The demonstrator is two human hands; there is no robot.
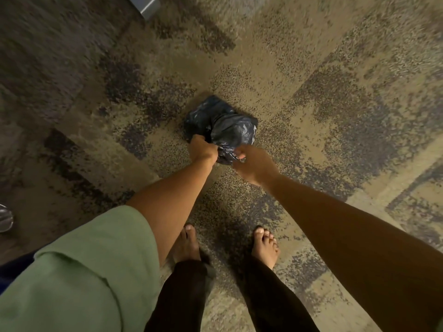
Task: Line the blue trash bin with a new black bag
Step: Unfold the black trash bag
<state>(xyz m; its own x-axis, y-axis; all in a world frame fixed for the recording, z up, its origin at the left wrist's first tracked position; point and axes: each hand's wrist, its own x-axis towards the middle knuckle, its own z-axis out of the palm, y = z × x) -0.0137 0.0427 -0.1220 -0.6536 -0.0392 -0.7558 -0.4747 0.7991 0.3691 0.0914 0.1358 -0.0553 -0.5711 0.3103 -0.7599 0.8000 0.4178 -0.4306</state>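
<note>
Head view, looking straight down at patterned tan-and-grey carpet (pixel 299 75). I see a filled black trash bag (pixel 221 127) resting on the carpet in the middle of the frame, its gathered neck turned toward the person. My left hand (pixel 202 149) is closed tight around the left side of the neck, fingers curled into the plastic. My right hand (pixel 254 165) is motion-blurred; its fingertips pinch the twisted end of the neck, though I cannot tell how firmly. Both forearms reach down from the lower edge, the left one emerging from a green sleeve (pixel 79 271). Two bare feet (pixel 265 248) stand near the bag, below dark trouser legs. A grey object's corner (pixel 146 4) shows at the top edge.
</note>
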